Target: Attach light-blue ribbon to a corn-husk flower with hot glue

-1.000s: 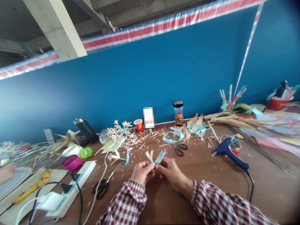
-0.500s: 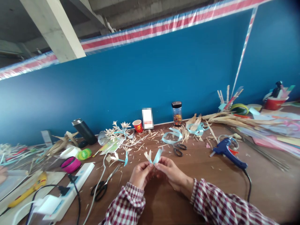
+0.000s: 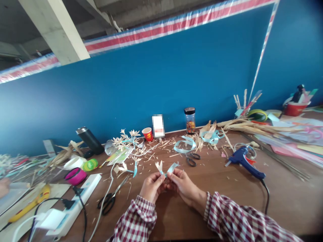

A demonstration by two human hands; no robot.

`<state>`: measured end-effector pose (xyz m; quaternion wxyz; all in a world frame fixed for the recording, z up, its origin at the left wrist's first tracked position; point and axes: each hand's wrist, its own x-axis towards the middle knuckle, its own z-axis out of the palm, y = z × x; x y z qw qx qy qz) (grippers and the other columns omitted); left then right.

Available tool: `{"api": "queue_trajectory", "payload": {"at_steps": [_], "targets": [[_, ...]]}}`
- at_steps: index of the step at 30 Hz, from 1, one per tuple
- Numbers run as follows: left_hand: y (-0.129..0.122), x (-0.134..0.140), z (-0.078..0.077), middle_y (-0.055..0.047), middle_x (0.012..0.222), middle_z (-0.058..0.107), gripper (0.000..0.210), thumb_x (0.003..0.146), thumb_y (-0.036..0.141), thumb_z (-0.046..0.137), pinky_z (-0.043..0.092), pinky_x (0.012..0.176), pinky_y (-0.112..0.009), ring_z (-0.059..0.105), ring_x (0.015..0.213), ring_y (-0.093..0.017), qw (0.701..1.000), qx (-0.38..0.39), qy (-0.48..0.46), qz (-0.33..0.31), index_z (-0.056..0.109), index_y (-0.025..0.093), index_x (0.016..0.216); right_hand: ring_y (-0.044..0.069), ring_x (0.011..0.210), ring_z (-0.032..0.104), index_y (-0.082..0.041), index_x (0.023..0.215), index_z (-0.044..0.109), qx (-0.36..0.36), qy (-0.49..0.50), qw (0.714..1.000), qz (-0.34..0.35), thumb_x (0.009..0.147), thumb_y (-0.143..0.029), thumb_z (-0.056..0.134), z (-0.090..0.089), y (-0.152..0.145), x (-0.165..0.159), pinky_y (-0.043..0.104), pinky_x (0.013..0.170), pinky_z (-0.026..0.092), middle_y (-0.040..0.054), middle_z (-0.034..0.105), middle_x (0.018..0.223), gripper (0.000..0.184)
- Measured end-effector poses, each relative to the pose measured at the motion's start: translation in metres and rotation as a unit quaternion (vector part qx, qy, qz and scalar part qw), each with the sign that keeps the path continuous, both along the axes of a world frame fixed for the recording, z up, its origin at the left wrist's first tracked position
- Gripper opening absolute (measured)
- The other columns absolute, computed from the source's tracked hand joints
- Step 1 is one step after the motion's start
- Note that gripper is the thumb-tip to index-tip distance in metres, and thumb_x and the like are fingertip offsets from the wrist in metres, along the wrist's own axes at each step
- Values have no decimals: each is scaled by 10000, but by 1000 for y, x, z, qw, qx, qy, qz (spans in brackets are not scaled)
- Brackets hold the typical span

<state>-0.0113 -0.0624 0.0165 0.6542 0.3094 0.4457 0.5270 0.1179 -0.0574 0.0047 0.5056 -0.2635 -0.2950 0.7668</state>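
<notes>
My left hand [image 3: 152, 185] pinches the base of a small pale husk flower [image 3: 159, 166], its petals pointing up and away. Against it, my right hand [image 3: 183, 185] pinches a light blue ribbon [image 3: 172, 167], whose free end sticks up to the right. The fingertips of both hands nearly meet where ribbon and flower base come together; the lower fingers are partly hidden. Beyond my left hand lies another flower [image 3: 123, 168] with a blue-wrapped stem. Open black-handled scissors [image 3: 108, 202] rest to the left, and a second pair of scissors [image 3: 192, 159] lies ahead.
A blue glue gun [image 3: 246, 162] with its cord lies at the right. On the left are a white power strip [image 3: 75, 210], a yellow tool [image 3: 30, 205] and a dark flask [image 3: 90, 140]. A lidded jar [image 3: 190, 121] and red paper cup [image 3: 147, 134] stand by the blue partition.
The ribbon's free end leans a little further right, away from the flower. Both hands keep their pinch in nearly the same place, and the camera view has shifted slightly.
</notes>
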Motion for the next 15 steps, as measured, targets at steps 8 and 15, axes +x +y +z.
{"api": "queue_trajectory", "payload": {"at_steps": [8, 15], "targets": [[1, -3, -10, -5, 598, 634, 297, 560, 310, 814, 502, 497, -188, 578, 498, -80, 999, 26, 11, -15, 649, 105, 698, 59, 564, 530, -155, 761, 613, -22, 44, 999, 1, 577, -429, 796, 4, -5, -4, 154, 502, 453, -29, 590, 665, 378], [0, -3, -9, -4, 593, 632, 292, 548, 294, 823, 485, 497, -166, 559, 496, -63, 1000, 18, 6, -13, 653, 103, 688, 66, 579, 550, -155, 751, 605, -31, 47, 998, -5, 601, -341, 800, 6, -8, -3, 161, 512, 453, -28, 599, 668, 308]]}}
